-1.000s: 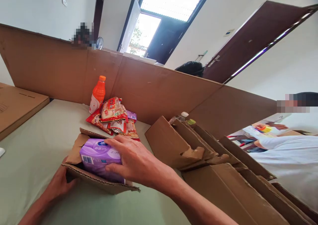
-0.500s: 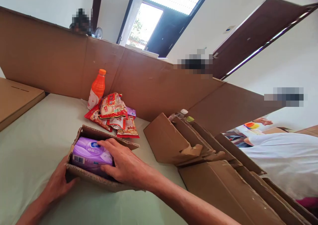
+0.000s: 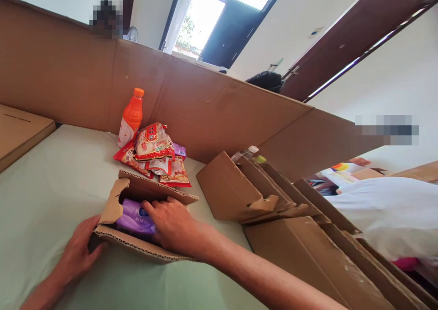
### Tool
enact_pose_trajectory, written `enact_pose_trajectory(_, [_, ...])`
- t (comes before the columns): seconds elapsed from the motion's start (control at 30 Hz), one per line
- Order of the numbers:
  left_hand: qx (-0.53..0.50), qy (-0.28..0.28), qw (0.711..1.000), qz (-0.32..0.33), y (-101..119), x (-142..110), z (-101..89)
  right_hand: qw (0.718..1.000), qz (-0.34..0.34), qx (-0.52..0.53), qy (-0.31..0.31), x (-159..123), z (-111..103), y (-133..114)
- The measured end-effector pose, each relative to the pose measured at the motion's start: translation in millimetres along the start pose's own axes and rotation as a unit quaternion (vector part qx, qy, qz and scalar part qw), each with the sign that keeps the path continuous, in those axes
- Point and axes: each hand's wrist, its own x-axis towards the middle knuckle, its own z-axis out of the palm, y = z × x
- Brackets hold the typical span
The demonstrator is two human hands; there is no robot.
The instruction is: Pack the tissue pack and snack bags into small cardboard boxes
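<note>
A small cardboard box (image 3: 137, 246) lies on the pale green cloth with its top open. Inside it is a purple tissue pack (image 3: 132, 223), partly covered by my right hand. My right hand (image 3: 176, 221) reaches into the box, its fingers and thumb closed around the pack's right part. At the box's left end, my left hand (image 3: 80, 244) grips the near corner, thumb on the near side and fingers along the end. Just beyond the box, red snack bags (image 3: 153, 141) lie in a pile, with another purple pack (image 3: 179, 150) partly hidden behind them.
An orange drink bottle (image 3: 132, 114) stands behind the snack bags against a tall cardboard wall (image 3: 212, 105). Divided cardboard boxes (image 3: 280, 241) occupy the right side, a clear bottle (image 3: 251, 150) poking up among them. A flat carton (image 3: 23, 134) is at left. A person's white clothing (image 3: 386, 205) shows at right.
The tissue pack has shifted right and sits lower in the box, with my right hand on it. The box's left end panel now shows above the pack. My view has tilted slightly.
</note>
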Motion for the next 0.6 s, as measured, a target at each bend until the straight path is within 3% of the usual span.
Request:
enact_pose_trajectory(0.17, [0.013,-0.012,1.000,0.008,6.3,5.7,-5.1,0.998,0.011,-0.038,-0.041,3.4,-0.9,1.3])
enact_pose_trajectory(0.33, [0.022,-0.001,1.000,0.009,2.5,3.1,-3.7,0.999,-0.003,-0.011,-0.049,5.6,-10.6,5.5])
enact_pose_trajectory(0.4, [0.026,0.006,1.000,-0.002,3.9,2.6,-6.9,0.998,-0.026,0.050,0.005,-7.8,-14.7,15.7])
enact_pose_trajectory(0.43, [0.026,0.006,1.000,-0.015,6.8,3.5,-10.4,0.993,-0.035,0.096,0.062,-19.2,-15.0,22.5])
enact_pose_trajectory(0.53, [0.000,0.009,0.998,-0.055,25.5,12.6,-27.2,0.938,-0.019,0.229,0.261,-65.0,-2.8,43.3])
enact_pose_trajectory(0.6, [-0.033,0.025,0.998,-0.048,42.4,24.5,-39.7,0.910,0.001,0.272,0.312,-92.6,17.9,50.5])
